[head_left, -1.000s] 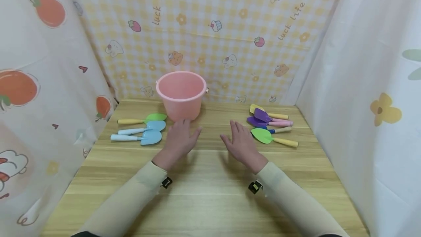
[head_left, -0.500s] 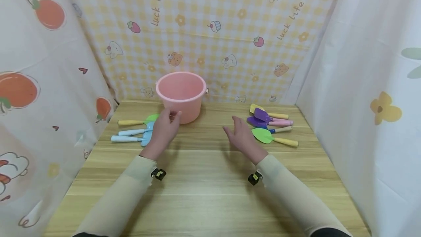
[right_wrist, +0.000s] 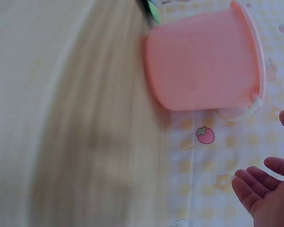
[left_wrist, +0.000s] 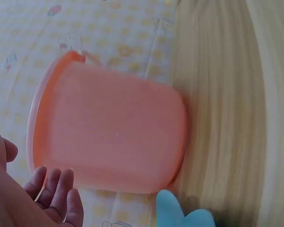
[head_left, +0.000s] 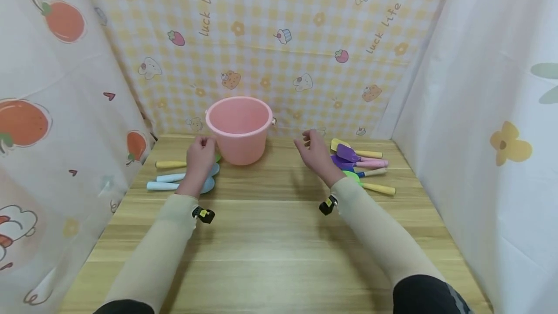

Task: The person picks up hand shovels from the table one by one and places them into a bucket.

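Note:
In the head view, a pink bucket stands upright at the back, left of the middle. Its left side is close to my left hand, whose fingers are loosely bent and hold nothing. That hand hovers over a green trowel with a yellow handle and two light blue trowels, partly hiding them. To the bucket's right, my right hand is raised over the table with bent fingers and nothing in them. Both wrist views show the bucket apart from the relaxed fingertips.
Beside my right hand lies a pile of small garden tools: a yellow spade, purple ones, one with a blue part, and a green trowel. Patterned cloth hangs behind the wooden table and at both sides.
My left hand has moved left from in front of the bucket to over the left trowels. The right hand has lifted slightly and its fingers have bent more. The bucket and tools stay put.

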Tool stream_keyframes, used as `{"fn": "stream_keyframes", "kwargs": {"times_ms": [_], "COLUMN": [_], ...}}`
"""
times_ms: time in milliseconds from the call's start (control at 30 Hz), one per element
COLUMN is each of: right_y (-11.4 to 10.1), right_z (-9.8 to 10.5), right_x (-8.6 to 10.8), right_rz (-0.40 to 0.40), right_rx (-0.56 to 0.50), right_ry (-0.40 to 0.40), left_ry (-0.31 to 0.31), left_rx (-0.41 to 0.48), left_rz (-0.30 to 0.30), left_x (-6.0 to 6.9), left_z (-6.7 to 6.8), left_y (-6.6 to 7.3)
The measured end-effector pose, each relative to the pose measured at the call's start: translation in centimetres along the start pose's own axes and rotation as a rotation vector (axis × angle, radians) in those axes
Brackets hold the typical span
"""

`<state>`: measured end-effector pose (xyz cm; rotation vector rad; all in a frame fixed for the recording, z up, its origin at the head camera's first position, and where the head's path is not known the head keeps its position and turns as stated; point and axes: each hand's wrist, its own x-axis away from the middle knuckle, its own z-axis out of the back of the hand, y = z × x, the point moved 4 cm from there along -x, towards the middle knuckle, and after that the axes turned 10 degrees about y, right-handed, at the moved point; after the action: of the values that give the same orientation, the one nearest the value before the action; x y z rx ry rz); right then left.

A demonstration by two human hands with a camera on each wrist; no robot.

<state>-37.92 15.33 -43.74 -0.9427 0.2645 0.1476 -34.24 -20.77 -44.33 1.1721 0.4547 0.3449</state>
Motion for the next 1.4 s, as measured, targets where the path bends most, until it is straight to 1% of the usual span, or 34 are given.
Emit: {"fn": "stream_keyframes", "kwargs": {"times_ms": [67,200,300,367,467,567,700,767,867,1000,1100,1167,1267,1400], "right_y": [-0.5,-1.8,-2.7,-3.1,-3.5,-3.7,-4.0,-4.0,-4.0,-4.3,-4.7,-4.9,-5.3,-6.0], "right_z": [-0.1,-0.3,-0.9,-1.3,-1.8,-2.0,-2.0,-2.1,-2.6,-3.8,-4.9,-5.9,-7.0,-7.7], "right_x": [-1.2,-3.8,-5.6,-6.7,-8.0,-9.3,-11.0,-11.7,-12.3,-12.3,-12.2,-12.4,-12.8,-13.2], "right_rz": [-0.004,-0.005,-0.006,-0.014,-0.029,-0.053,-0.078,-0.084,-0.098,-0.096,-0.099,-0.11,-0.117,-0.128], "right_rx": [-0.02,-0.057,-0.087,-0.101,-0.108,-0.12,-0.108,-0.099,-0.117,-0.193,-0.225,-0.223,-0.203,-0.2], "right_ry": [0.001,0.019,0.04,0.048,0.05,0.045,0.04,0.041,0.03,-0.011,-0.046,-0.065,-0.079,-0.081], "left_ry": [0.019,0.052,0.053,0.045,0.04,0.056,0.072,0.069,0.058,0.047,0.059,0.079,0.092,0.073], "left_rx": [0.002,0.03,0.075,0.109,0.15,0.18,0.189,0.186,0.176,0.177,0.172,0.172,0.176,0.186], "left_rz": [0.017,0.035,0.06,0.088,0.127,0.154,0.167,0.175,0.193,0.221,0.232,0.231,0.232,0.243], "left_x": [-0.7,-2.1,-2.9,-3.4,-4.1,-4.9,-5.9,-6.2,-6.2,-5.8,-5.6,-5.6,-5.9,-6.3], "left_z": [0.2,0.5,0.6,0.4,0.0,-0.7,-1.7,-2.2,-2.7,-2.9,-2.5,-2.1,-1.6,-1.4], "left_y": [0.1,0.9,1.6,2.0,2.5,2.9,3.5,3.8,3.9,3.4,2.7,2.2,1.8,1.7]}}
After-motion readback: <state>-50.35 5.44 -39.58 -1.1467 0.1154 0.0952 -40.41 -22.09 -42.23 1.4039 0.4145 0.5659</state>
